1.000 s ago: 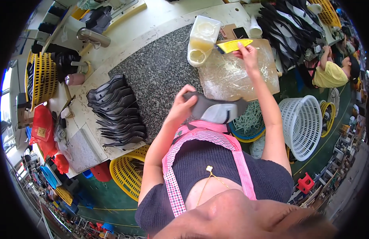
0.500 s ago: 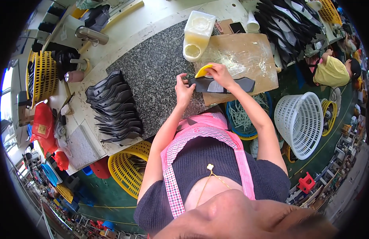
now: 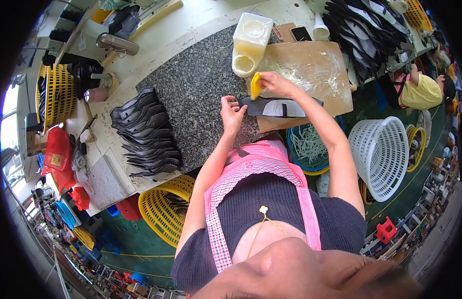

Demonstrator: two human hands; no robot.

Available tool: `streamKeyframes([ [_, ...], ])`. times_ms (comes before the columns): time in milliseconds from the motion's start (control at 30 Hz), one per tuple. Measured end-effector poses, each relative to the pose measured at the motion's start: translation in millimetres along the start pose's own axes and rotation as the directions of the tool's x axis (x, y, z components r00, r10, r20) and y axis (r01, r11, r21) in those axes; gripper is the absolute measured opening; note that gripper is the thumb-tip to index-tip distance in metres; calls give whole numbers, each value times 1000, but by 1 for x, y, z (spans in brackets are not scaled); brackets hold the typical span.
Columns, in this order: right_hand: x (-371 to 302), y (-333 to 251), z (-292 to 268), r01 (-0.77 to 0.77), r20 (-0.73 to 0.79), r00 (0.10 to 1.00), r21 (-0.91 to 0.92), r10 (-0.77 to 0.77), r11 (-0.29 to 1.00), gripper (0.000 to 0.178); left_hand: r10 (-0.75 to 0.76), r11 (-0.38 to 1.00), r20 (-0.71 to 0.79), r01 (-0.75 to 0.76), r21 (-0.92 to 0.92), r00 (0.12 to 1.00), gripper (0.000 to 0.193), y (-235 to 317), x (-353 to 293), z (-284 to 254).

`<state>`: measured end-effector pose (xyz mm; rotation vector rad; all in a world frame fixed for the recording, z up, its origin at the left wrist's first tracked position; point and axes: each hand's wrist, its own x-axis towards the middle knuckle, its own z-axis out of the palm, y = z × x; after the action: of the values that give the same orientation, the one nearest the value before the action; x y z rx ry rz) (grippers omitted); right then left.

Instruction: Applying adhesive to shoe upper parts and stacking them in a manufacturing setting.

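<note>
My left hand (image 3: 232, 114) pinches the left end of a dark, flat, shaped piece (image 3: 254, 106) with a light grey patch (image 3: 276, 108) on it. The piece lies across the granite slab and the edge of a smeared cardboard sheet (image 3: 328, 65). In my right hand (image 3: 274, 83) is a yellow flat spreader (image 3: 255, 85), held nearly upright over the piece's left part. Whether its lower edge touches the piece I cannot tell. Beyond my hands stands a translucent plastic jug (image 3: 251, 35) with a cut opening and yellowish paste inside.
A row of overlapping dark pieces (image 3: 143, 134) covers the left of the granite slab (image 3: 196, 70). More dark pieces (image 3: 363, 35) are heaped at the far right. A phone (image 3: 300, 33) lies behind the cardboard. Yellow (image 3: 163, 209) and white baskets (image 3: 380, 154) stand below the table.
My right hand has moved left and slightly up, turning the yellow spreader from slanted to nearly upright. More of the grey patch shows. My left hand keeps its hold on the dark piece.
</note>
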<state>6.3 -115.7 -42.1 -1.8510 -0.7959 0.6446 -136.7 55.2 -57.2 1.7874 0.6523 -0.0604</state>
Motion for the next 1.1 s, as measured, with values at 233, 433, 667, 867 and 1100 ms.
streamKeyframes([
  [233,-59,46,-75,-215,30,975,-158,222,964,16,29,997,4,-28,-74,1000,51,-17,4,-1],
  [433,-106,44,-50,-140,-227,958,157,174,978,13,63,996,45,-60,-62,997,53,-29,9,-3],
  [667,-165,29,-71,-128,-483,875,-183,25,975,12,68,997,49,-66,-41,996,48,-30,9,-4],
  [867,-191,15,12,-261,-669,740,-391,-78,883,27,68,997,69,-67,-27,995,47,-27,7,-3],
  [1100,-195,16,21,-378,-757,640,-457,-129,805,32,103,993,87,-98,-59,991,40,-23,8,-2],
])
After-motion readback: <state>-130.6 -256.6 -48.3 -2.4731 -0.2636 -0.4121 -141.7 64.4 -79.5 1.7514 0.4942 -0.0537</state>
